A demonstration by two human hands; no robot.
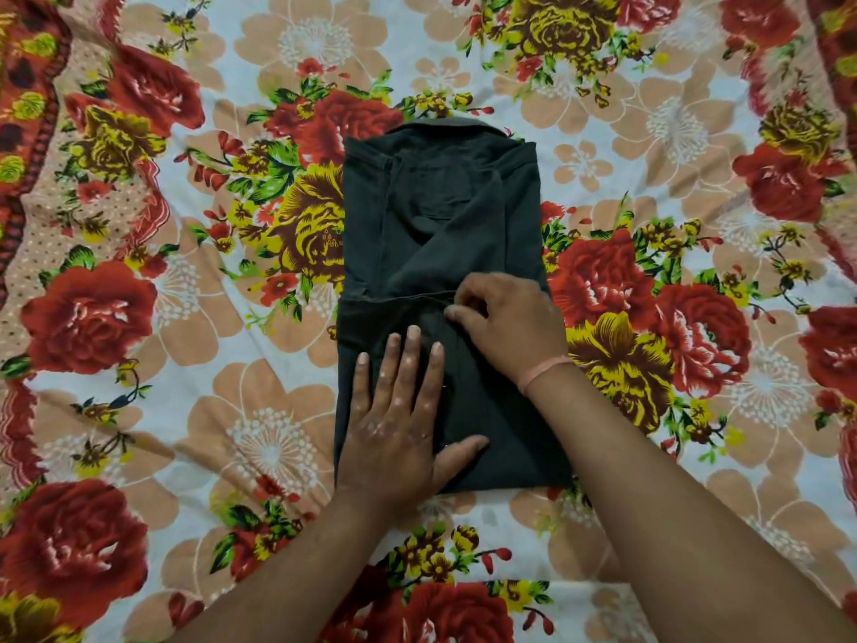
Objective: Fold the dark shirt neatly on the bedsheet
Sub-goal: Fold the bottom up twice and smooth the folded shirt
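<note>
The dark shirt point(440, 215) lies in the middle of the floral bedsheet point(232, 410) as a narrow upright rectangle, collar at the far end and sides folded inward. Its lower part is doubled up, with the hem edge running across the middle. My left hand point(399, 420) lies flat with fingers spread on this lower part, pressing it down. My right hand point(505, 322) rests just right of the hem edge, its fingers curled and pinching the fabric there. A pink band circles the right wrist.
The bedsheet, printed with red, yellow and peach flowers, spreads out on every side of the shirt. It is slightly wrinkled at the left. A darker patterned border runs along the far left and far right edges.
</note>
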